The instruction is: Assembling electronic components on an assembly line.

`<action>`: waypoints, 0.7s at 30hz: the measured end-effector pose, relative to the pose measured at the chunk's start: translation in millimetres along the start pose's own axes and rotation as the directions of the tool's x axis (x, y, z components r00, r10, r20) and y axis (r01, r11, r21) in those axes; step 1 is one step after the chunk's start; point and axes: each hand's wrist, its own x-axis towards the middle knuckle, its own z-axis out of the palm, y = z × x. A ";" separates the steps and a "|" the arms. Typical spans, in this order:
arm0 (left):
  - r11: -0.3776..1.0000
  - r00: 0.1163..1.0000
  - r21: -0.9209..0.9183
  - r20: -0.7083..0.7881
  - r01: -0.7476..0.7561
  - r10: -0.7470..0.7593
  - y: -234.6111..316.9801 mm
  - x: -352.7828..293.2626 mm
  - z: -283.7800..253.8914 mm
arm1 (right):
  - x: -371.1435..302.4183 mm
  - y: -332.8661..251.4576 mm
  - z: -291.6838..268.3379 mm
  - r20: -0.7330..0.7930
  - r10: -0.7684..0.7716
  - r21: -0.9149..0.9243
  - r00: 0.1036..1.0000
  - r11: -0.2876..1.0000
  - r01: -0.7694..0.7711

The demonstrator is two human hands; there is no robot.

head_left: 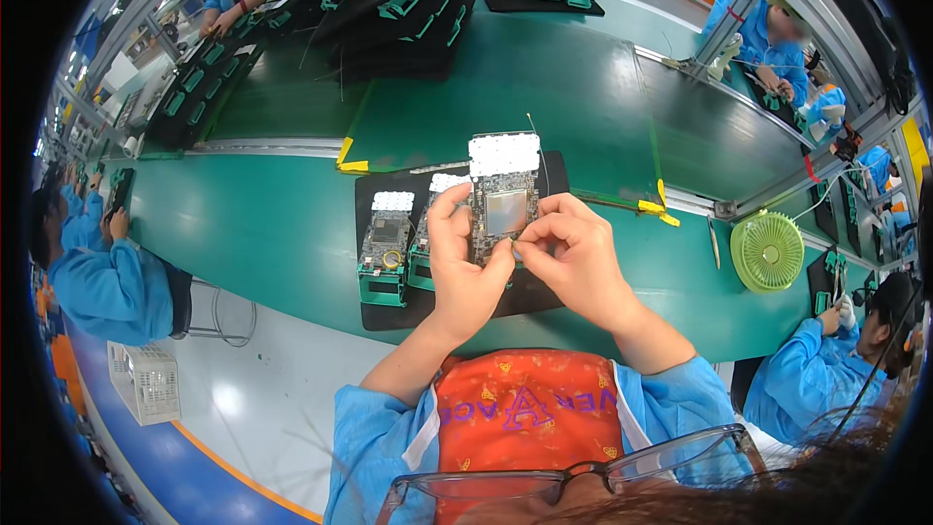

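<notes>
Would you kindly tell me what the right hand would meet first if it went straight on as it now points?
Most likely the circuit board in the left hand, near its lower end; the right hand's fingers look very close to it, though depth and contact are unclear.

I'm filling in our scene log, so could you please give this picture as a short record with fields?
Left hand: grips the left side of a dark rectangular circuit board with a white top section
Right hand: at that board's lower edge; anything pinched is too small to tell
Black flat mat: holds a similar board in a green frame and another board partly hidden by the left hand
Work surface: smooth green table
To the right: round light-green fan
Far left: person in blue clothing
</notes>
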 end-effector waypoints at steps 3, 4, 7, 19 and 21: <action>0.998 0.998 0.025 -0.001 0.059 -0.059 6.2 1.1 0.5 | 0.3 0.2 -0.4 0.016 0.013 -0.017 1.000 1.000 -0.012; 0.998 0.998 0.026 0.000 0.060 -0.060 5.3 1.5 -1.0 | 0.2 0.9 -0.3 0.015 0.014 -0.017 1.000 1.000 -0.013; 0.984 0.999 0.177 0.046 0.005 -0.014 -1.9 1.5 -7.9 | 0.3 4.2 0.4 0.023 0.022 0.005 0.999 1.000 -0.022; 0.958 0.998 0.285 0.049 0.012 -0.027 -5.5 -3.8 -10.3 | -1.8 7.4 1.0 -0.006 0.026 0.004 1.000 1.000 -0.026; 0.962 1.000 0.273 0.025 -0.007 0.000 -5.8 -3.5 -9.0 | -3.1 10.2 2.8 -0.052 -0.005 0.005 0.999 1.000 0.005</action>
